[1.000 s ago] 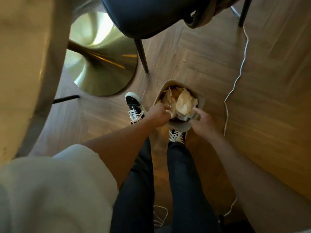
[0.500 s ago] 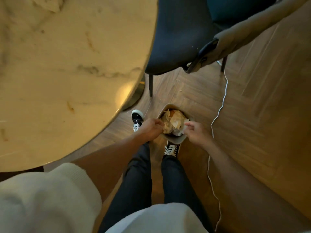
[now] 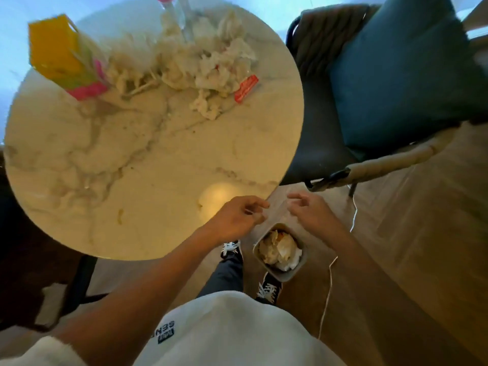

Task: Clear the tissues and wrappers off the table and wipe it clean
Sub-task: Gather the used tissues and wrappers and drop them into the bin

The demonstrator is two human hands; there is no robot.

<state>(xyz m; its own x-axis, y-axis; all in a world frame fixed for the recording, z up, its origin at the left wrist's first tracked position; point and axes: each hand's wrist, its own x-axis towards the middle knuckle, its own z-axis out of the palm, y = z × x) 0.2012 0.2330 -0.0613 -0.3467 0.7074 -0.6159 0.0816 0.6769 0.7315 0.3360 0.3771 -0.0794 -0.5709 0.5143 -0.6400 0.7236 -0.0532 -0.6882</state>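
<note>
Both hands, left hand (image 3: 237, 217) and right hand (image 3: 311, 211), are held loose and empty. Remaining tissues (image 3: 200, 62) should be gathered in full handfuls, then dropped squarely into the bin (image 3: 295, 273).

**Tissues and wrappers, placed from the round marble table**

A loose heap of crumpled white tissues (image 3: 211, 59) lies on the far half of the table (image 3: 137, 165), spread across its far rim. 1 red wrapper (image 3: 246, 89) lies flat at the heap's right edge, near the table's right rim. The table's near half shows bare veined marble. Off the table's near-right edge, on the floor, a small bin (image 3: 301, 273) stands upright, filled with crumpled tissues.
</note>
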